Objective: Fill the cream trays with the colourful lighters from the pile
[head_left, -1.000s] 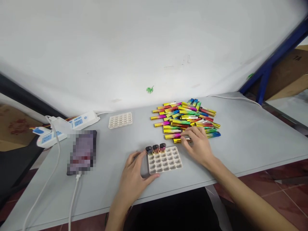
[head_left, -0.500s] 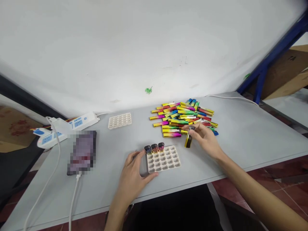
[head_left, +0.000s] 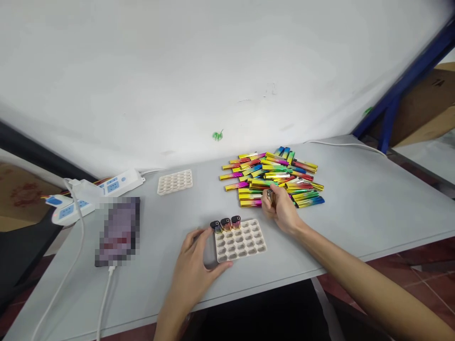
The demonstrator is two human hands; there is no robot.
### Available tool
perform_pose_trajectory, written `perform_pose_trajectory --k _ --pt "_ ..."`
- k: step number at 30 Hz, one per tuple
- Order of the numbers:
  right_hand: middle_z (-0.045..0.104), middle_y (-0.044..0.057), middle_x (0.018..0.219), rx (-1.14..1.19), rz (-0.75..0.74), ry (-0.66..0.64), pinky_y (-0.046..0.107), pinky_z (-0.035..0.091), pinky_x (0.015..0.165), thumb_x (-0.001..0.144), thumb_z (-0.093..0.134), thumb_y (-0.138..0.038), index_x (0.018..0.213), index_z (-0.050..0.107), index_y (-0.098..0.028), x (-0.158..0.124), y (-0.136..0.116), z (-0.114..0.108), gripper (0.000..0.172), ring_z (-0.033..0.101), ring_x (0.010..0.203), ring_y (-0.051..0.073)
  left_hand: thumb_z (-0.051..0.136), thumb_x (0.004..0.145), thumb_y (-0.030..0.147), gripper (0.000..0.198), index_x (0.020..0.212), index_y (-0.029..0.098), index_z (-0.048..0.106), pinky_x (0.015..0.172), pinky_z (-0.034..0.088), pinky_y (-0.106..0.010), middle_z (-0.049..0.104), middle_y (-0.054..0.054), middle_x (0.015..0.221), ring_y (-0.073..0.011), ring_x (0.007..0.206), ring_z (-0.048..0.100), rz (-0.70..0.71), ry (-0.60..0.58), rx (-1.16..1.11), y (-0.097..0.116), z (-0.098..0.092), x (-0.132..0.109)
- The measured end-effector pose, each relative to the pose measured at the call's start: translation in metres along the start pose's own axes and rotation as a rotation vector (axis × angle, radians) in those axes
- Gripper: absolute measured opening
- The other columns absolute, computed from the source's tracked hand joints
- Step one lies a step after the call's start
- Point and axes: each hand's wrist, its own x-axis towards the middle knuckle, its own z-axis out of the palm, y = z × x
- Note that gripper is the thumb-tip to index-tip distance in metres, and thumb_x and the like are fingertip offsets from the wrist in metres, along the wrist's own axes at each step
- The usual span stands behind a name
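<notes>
A cream tray (head_left: 245, 246) with rows of oval holes lies near the table's front edge. Three shiny sticks (head_left: 225, 224) stand upright in its back left holes. My left hand (head_left: 194, 267) rests flat on the table against the tray's left side, fingers spread. My right hand (head_left: 280, 208) hovers just right of the tray's back corner, fingers closed round one shiny stick (head_left: 269, 195) held nearly upright. Behind it lies a pile of several rainbow-coloured sticks (head_left: 273, 175).
A second cream tray (head_left: 175, 182) lies at the back, left of the pile. Further left sit a blurred phone (head_left: 118, 231) with a white cable, and white power strips (head_left: 95, 189). A white wall runs behind the grey table (head_left: 373, 199); a blue frame (head_left: 401, 90) stands at right.
My right hand took a stick from the pile's front edge, lifted it, and has moved left toward the tray with it. My left hand has stayed beside the tray.
</notes>
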Motion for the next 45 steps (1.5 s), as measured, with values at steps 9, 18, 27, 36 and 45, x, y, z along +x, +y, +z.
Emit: perform_pose_trajectory --k 9,18,27,36,45 --pt "0.023 -0.005 0.042 0.097 0.016 -0.005 0.026 0.012 0.042 0.089 0.042 -0.058 0.049 0.04 -0.022 -0.007 -0.002 0.002 0.053 0.016 0.04 0.009 0.072 0.075 0.053 0.07 0.135 0.025 0.048 0.106 0.045 -0.05 0.052 -0.01 0.133 -0.0316 0.126 0.051 -0.023 0.023 -0.015 0.0 0.001 0.001" --pt "0.024 -0.005 0.041 0.091 0.016 -0.009 0.026 0.012 0.041 0.089 0.041 -0.055 0.048 0.039 -0.022 -0.008 -0.002 0.001 0.053 0.016 0.038 0.009 0.07 0.076 0.056 0.072 0.136 0.025 0.046 0.107 0.044 -0.051 0.052 -0.011 0.133 -0.0317 0.128 0.049 -0.025 0.003 -0.015 0.0 0.0 0.001" --pt "0.049 0.0 0.061 -0.132 -0.189 -0.044 0.029 0.041 0.051 0.095 0.033 -0.063 0.071 0.052 -0.021 -0.009 0.004 0.001 0.051 0.045 0.053 0.014 0.07 0.076 0.055 0.072 0.138 0.025 0.046 0.105 0.045 -0.051 0.052 -0.01 0.134 -0.0316 0.126 0.051 -0.032 0.016 -0.023 0.0 0.0 0.0" --pt "0.072 0.001 0.078 -0.348 -0.268 -0.246 0.036 0.051 0.083 0.088 0.065 -0.042 0.094 0.052 -0.022 -0.015 0.0 0.002 0.025 0.07 0.089 0.022 0.07 0.078 0.053 0.072 0.138 0.025 0.043 0.107 0.043 -0.049 0.052 -0.011 0.133 -0.0309 0.128 0.048 -0.012 0.007 -0.015 0.001 0.0 0.001" --pt "0.076 0.002 0.087 -0.784 -0.458 -0.171 0.034 0.052 0.07 0.088 0.066 -0.044 0.101 0.052 -0.026 -0.016 0.014 0.005 0.026 0.072 0.078 0.022 0.07 0.078 0.055 0.073 0.138 0.024 0.044 0.107 0.043 -0.047 0.05 -0.01 0.136 -0.0301 0.129 0.047 -0.012 0.002 -0.019 0.001 0.0 0.001"
